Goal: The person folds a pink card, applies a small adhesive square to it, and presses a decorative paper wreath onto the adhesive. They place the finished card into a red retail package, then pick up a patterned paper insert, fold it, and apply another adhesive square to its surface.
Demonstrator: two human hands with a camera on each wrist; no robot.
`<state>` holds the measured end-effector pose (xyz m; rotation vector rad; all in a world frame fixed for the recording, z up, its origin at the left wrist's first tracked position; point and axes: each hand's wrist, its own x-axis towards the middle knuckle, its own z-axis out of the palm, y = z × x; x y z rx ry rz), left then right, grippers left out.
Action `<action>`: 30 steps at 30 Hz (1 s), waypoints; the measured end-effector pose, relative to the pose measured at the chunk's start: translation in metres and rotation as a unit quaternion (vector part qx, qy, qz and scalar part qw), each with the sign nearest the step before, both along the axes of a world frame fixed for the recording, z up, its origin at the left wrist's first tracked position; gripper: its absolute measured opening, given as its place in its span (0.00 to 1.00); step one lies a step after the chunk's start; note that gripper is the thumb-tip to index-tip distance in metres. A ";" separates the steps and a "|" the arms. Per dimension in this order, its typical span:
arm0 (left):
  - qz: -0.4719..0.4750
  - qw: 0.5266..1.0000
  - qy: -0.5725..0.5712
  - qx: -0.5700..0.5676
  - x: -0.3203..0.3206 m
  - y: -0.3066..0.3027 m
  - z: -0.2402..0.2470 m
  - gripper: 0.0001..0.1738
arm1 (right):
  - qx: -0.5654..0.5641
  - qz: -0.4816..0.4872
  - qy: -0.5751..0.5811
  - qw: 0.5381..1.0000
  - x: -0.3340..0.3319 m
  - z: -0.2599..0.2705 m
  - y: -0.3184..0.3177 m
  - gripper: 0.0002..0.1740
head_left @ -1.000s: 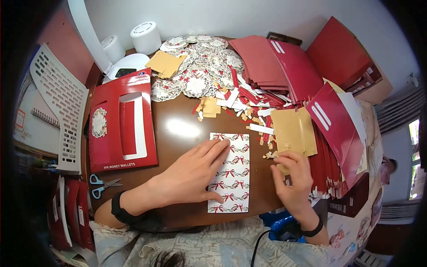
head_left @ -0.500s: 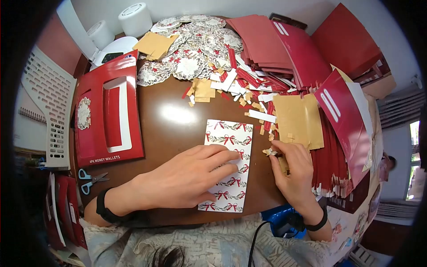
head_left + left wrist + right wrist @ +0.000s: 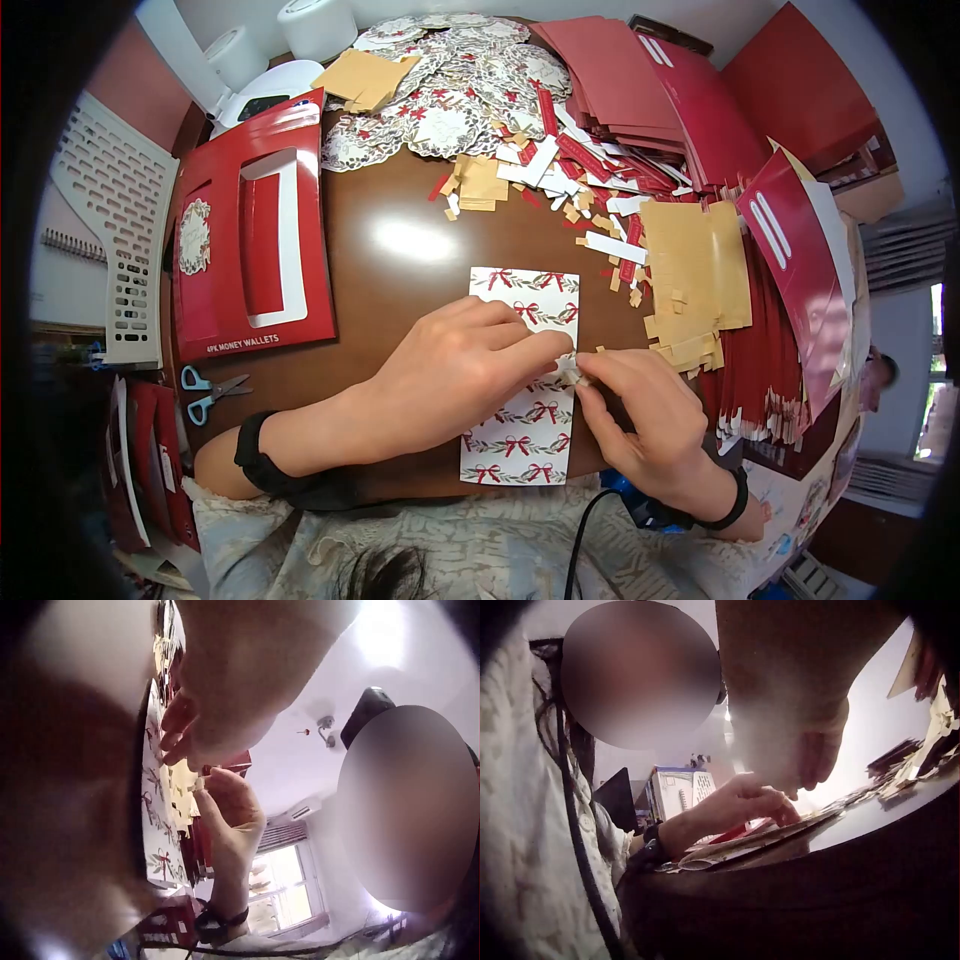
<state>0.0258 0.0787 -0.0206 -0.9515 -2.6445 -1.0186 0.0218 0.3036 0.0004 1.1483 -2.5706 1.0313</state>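
Note:
A white card with red bows and green garlands (image 3: 517, 458) lies upright on the brown table. My right hand (image 3: 655, 425) pinches a small pale piece (image 3: 568, 369) between thumb and index finger, at the card's right side; the left wrist view shows this pale piece (image 3: 198, 784) at the right hand's fingertips (image 3: 214, 776). Above the card my left hand (image 3: 455, 370) has its index finger stretched to the same piece, its other fingers bent. Its thumb is hidden in the head view, so I cannot tell whether it grips the piece.
A red money-wallet pack (image 3: 225, 300) and blue scissors (image 3: 205, 390) lie on the left. Wreath-patterned cutouts (image 3: 440, 125) cover the back. Beyond my right hand are paper scraps (image 3: 560, 175), tan sheets (image 3: 700, 265) and stacked red sleeves (image 3: 765, 360).
My right hand has moved left from the scraps to the card, bringing the small pale piece. My left hand has shifted right, its index finger now at that piece.

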 end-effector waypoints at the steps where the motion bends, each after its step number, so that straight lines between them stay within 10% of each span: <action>1: 0.005 1.000 0.003 0.000 0.000 0.000 0.000 0.13 | -0.001 0.004 0.001 1.000 -0.002 -0.001 -0.001 0.20; 30: 0.036 0.999 -0.009 0.040 -0.001 0.001 -0.003 0.09 | 0.029 -0.076 0.041 0.996 -0.019 -0.004 0.010 0.14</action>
